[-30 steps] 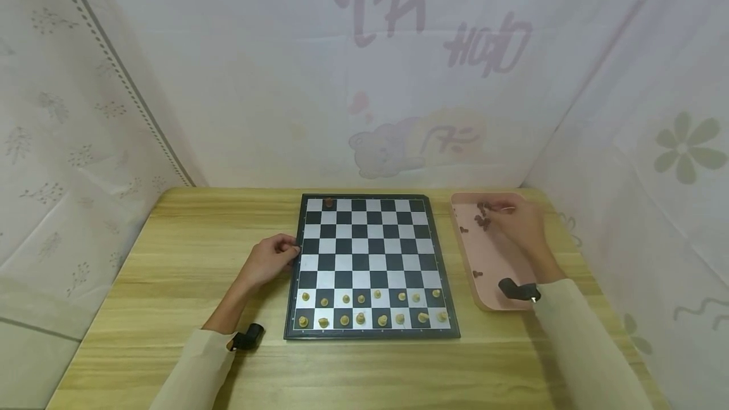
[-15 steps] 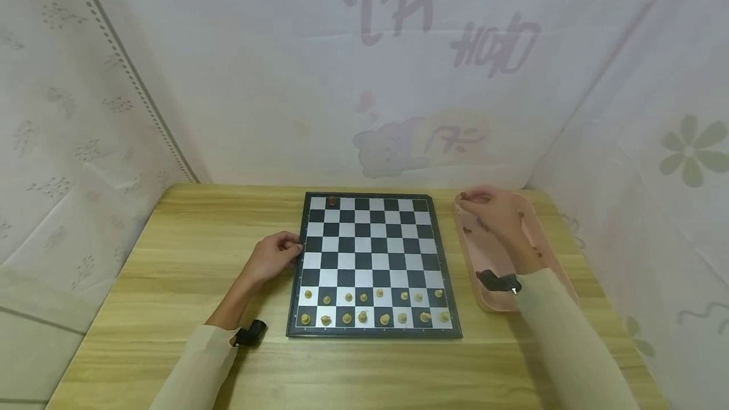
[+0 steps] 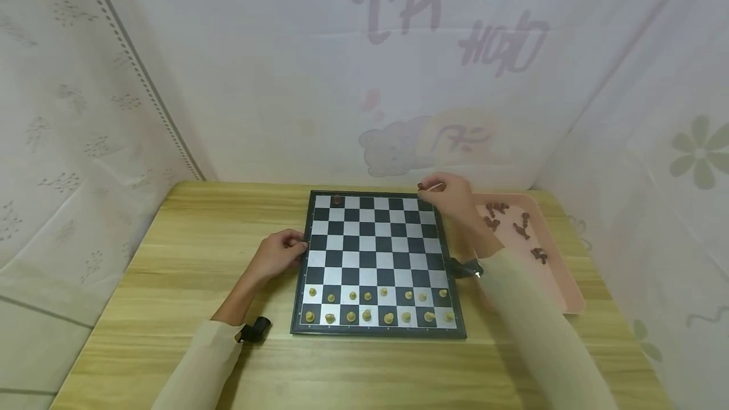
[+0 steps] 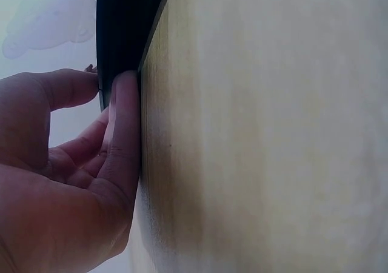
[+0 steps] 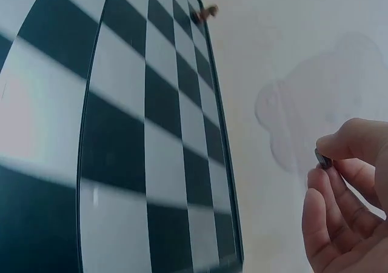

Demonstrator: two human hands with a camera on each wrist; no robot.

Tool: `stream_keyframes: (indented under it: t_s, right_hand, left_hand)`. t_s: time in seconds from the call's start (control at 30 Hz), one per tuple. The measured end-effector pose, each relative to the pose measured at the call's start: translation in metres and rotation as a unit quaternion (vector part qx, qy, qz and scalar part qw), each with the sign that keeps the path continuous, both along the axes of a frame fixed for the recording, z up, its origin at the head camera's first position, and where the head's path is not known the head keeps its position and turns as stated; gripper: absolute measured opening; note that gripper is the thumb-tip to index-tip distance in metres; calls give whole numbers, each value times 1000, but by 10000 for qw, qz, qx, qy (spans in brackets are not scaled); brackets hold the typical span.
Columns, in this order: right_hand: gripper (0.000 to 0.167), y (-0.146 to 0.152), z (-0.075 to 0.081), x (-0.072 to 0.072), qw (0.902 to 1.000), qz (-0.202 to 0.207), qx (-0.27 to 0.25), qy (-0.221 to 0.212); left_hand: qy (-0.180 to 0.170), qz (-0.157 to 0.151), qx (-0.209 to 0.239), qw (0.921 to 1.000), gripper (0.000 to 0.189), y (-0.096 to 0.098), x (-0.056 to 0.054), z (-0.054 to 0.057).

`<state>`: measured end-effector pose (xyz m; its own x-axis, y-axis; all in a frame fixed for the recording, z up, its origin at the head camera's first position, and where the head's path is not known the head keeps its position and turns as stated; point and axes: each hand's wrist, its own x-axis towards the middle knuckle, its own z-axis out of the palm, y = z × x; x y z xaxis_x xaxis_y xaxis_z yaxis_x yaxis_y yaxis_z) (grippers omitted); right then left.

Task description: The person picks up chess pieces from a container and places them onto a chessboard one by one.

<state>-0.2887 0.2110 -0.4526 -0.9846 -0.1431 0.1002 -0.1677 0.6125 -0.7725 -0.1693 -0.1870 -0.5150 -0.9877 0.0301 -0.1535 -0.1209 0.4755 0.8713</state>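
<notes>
A black-and-white chessboard (image 3: pixel 376 243) lies on the table. My left hand (image 3: pixel 278 253) grips its left edge; the left wrist view has the thumb at the top edge and a finger (image 4: pixel 125 112) along the side. Over the far right corner, my right hand (image 3: pixel 452 198) pinches a dark brown chess piece (image 3: pixel 421 186) between thumb and fingers; in the right wrist view only its dark round base (image 5: pixel 324 159) shows. One brown chess piece (image 3: pixel 337 200) stands on the far row near the left corner. Yellowish chess pieces (image 3: pixel 367 315) fill the two near rows.
To the right of the board is a pink tray (image 3: pixel 569 280) with several brown chess pieces (image 3: pixel 521 230) lying in it, partly covered by my right forearm. A printed cloth (image 3: pixel 273 112) hangs behind the wooden table (image 3: pixel 228 220).
My right hand has moved left out of the pink tray to the board's far right corner, carrying a brown chess piece. The left hand keeps its grip on the board edge.
</notes>
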Motion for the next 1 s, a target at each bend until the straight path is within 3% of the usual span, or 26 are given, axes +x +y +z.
stream_keyframes:
  t_s: [0.37,0.7,1.0]
  right_hand:
    - [18,-62,-3,-8,9992,374,-24,-145]
    - [21,-110,-18,-8,9965,456,-611,-334]
    - [15,-147,-30,-2,9955,470,-684,-452]
  left_hand:
    - [12,42,47,10000,31,1,-1,-2]
    - [-34,71,133,9999,31,3,-2,-4]
    - [-64,116,164,9998,31,7,-2,-2]
